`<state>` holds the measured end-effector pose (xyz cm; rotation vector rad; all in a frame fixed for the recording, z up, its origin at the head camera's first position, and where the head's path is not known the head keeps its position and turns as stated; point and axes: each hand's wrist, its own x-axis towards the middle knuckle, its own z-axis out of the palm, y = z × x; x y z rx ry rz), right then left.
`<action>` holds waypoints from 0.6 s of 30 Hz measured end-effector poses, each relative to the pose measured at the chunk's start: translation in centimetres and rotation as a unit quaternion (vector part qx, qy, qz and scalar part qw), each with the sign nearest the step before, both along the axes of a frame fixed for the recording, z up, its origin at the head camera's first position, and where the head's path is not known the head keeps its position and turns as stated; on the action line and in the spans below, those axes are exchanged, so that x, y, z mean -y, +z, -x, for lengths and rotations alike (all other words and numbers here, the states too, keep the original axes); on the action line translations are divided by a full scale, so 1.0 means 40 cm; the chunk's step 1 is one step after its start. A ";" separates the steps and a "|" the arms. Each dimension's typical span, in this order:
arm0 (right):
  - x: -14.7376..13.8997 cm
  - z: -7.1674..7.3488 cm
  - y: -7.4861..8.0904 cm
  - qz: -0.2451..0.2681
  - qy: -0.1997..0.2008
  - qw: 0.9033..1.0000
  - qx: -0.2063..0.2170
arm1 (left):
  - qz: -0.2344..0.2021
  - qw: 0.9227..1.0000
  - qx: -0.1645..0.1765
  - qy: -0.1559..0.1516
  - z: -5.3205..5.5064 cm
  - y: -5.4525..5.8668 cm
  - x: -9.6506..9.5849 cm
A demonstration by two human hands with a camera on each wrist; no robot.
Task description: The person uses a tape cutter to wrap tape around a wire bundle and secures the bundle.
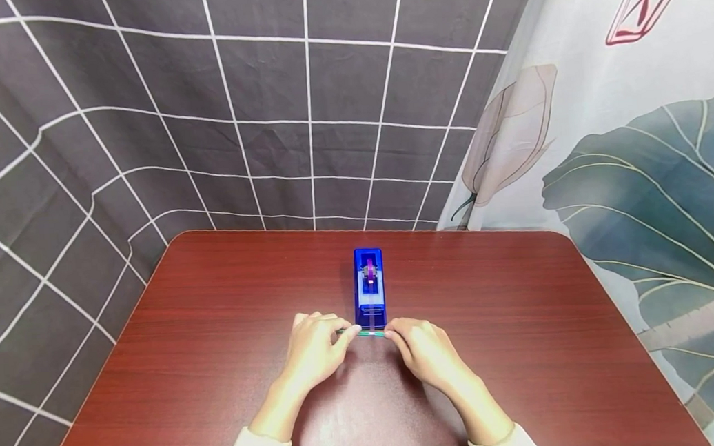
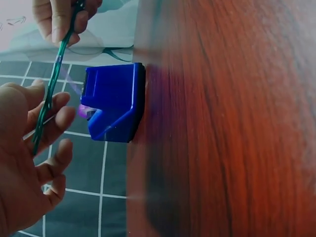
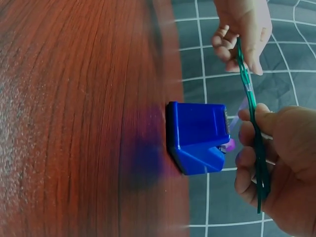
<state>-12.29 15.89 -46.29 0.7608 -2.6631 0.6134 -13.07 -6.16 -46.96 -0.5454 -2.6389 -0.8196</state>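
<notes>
A blue tape dispenser (image 1: 371,298) stands upright on the table, with a purple-centred tape roll (image 1: 370,270) in it. A strip of clear tape (image 3: 240,111) runs from its cutting edge to a bundle of thin green strands (image 2: 54,81). My left hand (image 1: 317,350) pinches one end of the bundle between thumb and fingers. The other end is in the grip of my right hand (image 1: 427,353). Between the hands, the middle of the bundle lies against the tape, just in front of the dispenser. Whether the strands are wires or ties, I cannot tell.
The reddish-brown wooden table (image 1: 225,294) has rounded far corners. Behind it hangs a dark grey cloth with a white grid (image 1: 266,84). A pale curtain with large leaves (image 1: 659,181) hangs on the right.
</notes>
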 end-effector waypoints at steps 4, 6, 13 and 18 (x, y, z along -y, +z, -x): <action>0.000 0.001 -0.002 -0.003 0.004 1.000 -0.019 | 0.039 0.999 -0.018 -0.007 0.002 -0.002 -0.002; -0.001 0.001 -0.004 -0.004 0.004 1.000 -0.023 | 0.040 0.999 -0.018 -0.011 0.003 -0.005 -0.003; -0.001 0.001 -0.005 0.003 0.002 1.000 -0.031 | 0.000 1.000 0.020 -0.016 0.001 -0.003 -0.005; -0.001 0.003 -0.006 0.008 -0.002 0.999 -0.033 | -0.016 0.999 0.046 -0.010 0.001 0.002 -0.006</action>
